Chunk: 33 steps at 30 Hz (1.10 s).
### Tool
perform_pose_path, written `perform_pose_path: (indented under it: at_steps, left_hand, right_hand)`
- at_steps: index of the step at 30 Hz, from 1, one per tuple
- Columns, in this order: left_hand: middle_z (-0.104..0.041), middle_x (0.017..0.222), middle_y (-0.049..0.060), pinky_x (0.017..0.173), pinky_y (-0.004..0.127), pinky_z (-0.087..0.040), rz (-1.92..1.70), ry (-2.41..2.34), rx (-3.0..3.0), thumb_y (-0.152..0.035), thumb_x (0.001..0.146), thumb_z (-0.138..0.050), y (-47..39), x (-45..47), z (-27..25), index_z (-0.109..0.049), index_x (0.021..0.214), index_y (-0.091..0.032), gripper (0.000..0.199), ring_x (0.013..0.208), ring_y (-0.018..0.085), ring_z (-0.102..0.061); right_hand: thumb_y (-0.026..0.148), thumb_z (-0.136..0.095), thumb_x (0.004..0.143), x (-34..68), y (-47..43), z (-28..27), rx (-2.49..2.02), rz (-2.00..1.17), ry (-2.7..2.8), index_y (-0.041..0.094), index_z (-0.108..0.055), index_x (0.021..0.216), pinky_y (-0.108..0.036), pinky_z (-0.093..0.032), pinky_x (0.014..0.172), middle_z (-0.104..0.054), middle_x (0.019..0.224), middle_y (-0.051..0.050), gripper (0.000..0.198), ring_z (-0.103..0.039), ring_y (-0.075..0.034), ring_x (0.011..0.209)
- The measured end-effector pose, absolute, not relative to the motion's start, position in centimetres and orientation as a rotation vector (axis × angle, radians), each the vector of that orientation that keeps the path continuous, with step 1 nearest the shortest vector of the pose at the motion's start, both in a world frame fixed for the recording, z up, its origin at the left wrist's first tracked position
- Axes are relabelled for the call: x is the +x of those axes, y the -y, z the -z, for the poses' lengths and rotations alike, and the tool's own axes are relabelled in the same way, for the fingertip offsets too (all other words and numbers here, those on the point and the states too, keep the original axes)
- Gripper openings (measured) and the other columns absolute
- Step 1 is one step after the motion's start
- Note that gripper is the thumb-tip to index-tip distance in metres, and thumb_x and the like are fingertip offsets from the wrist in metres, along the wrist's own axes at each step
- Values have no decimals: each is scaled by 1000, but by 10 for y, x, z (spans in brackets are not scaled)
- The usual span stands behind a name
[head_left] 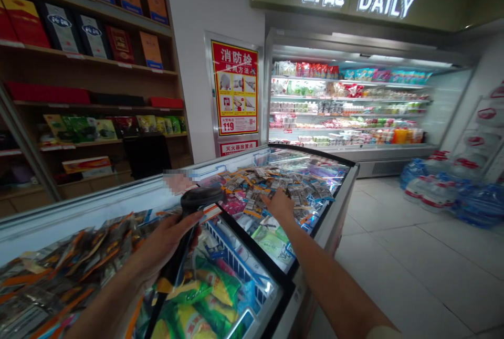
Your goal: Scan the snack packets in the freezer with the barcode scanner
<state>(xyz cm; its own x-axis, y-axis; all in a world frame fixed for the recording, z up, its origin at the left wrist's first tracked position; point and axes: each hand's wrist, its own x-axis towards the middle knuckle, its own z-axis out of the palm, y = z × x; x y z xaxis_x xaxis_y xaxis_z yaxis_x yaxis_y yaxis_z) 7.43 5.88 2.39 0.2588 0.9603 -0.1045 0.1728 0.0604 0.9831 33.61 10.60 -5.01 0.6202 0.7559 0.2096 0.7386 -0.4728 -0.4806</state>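
Handheld scanner (201, 196) is clasped by the left hand (171, 233) above the freezer (343, 200), presumably so the packets (247, 177) can be reached by the right hand (280, 205), whose grip cannot be told.

Free to pass above the packets (314, 193), just right of the right hand (280, 205); toward the left, blocked by the scanner (200, 197) in the left hand (175, 235).

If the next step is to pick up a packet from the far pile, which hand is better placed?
Probably the right hand: it is at the far pile of packets, with no scanner in it, while the left hand grips a black scanner.
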Motion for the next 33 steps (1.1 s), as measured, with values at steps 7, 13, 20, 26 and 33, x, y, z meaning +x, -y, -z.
perform_pose_path:
  at_steps: [7, 13, 20, 26, 33]
  left_hand:
    - [-53, 49, 0, 44, 22, -37, -817, -1101, 1421, -55, 59, -60, -59, 80, -20, -54, 59, -15, 41, 45, 11, -48]
    - [-53, 47, -1, 42, 21, -35, -823, -1087, 1406, -54, 59, -60, -59, 92, -21, -53, 58, -14, 40, 42, 10, -46]
    - [-48, 43, -2, 39, 20, -31, -964, -964, 1363, -48, 60, -60, -77, 132, -18, -48, 54, -15, 36, 38, 8, -43]
    - [-48, 44, -3, 39, 20, -32, -991, -917, 1343, -48, 59, -61, -88, 134, -14, -48, 57, -16, 35, 38, 8, -43]
    - [-51, 48, -2, 42, 22, -34, -920, -988, 1325, -50, 57, -61, -83, 118, -16, -49, 58, -16, 36, 41, 9, -45]
  right_hand:
    - [49, -54, 69, 312, -110, 52, -2352, 126, 1302, 21, -64, 92, -43, -33, 82, -57, 107, -13, 38, -48, -30, 103]
    - [53, -51, 70, 300, -102, 51, -2300, 89, 1465, 12, -59, 97, -42, -35, 81, -64, 92, -16, 49, -58, -28, 89]
    - [45, -56, 67, 293, -98, 57, -2270, -18, 1485, 14, -61, 91, -34, -43, 66, -65, 88, -15, 39, -62, -27, 82]
    - [30, -64, 58, 312, -110, 73, -1933, -252, 1269, 16, -62, 86, -32, -42, 63, -66, 75, -10, 32, -61, -26, 76]
    - [38, -54, 60, 337, -124, 81, -1276, -539, 753, 17, -57, 79, -27, -44, 56, -63, 70, -3, 28, -58, -17, 63]
